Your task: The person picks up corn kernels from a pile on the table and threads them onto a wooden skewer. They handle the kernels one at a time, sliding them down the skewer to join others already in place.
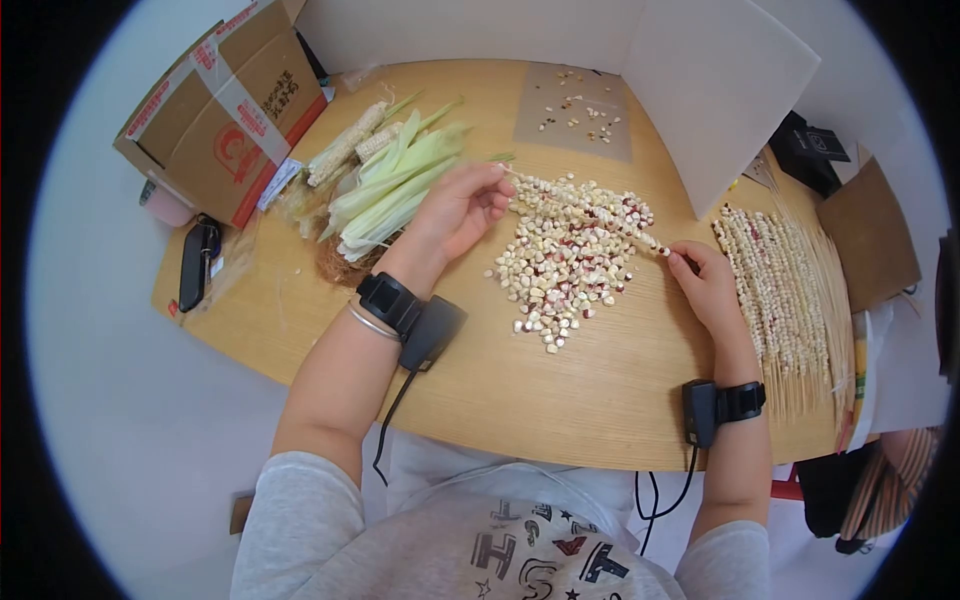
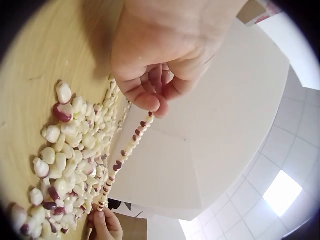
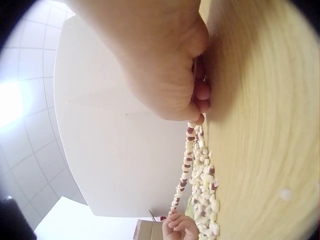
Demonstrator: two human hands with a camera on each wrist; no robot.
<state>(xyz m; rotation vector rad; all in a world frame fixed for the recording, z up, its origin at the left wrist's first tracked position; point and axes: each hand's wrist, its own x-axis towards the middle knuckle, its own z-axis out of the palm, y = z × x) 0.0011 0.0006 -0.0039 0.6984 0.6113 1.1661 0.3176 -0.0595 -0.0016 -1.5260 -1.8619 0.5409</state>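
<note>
A strand of threaded corn kernels [image 1: 590,213] [image 2: 128,150] [image 3: 185,167] stretches between the two hands, white with dark red kernels among them. My left hand [image 1: 468,208] [image 2: 162,55] pinches one end between thumb and fingertip, at the upper left of the kernel pile. The other end is pinched by my right hand [image 1: 705,283] [image 3: 165,75], at the pile's right side. Beneath the strand lies a heap of loose white, yellow and dark red kernels [image 1: 560,262] [image 2: 65,165] [image 3: 205,195] on the wooden table [image 1: 600,410].
Green husks [image 1: 385,195] and stripped cobs [image 1: 350,140] lie at the left, near a cardboard box [image 1: 225,110]. A white panel [image 1: 715,90] stands behind the right hand. Several finished kernel strands [image 1: 780,300] lie at the right. Scattered kernels rest on a grey sheet [image 1: 540,90] at the back.
</note>
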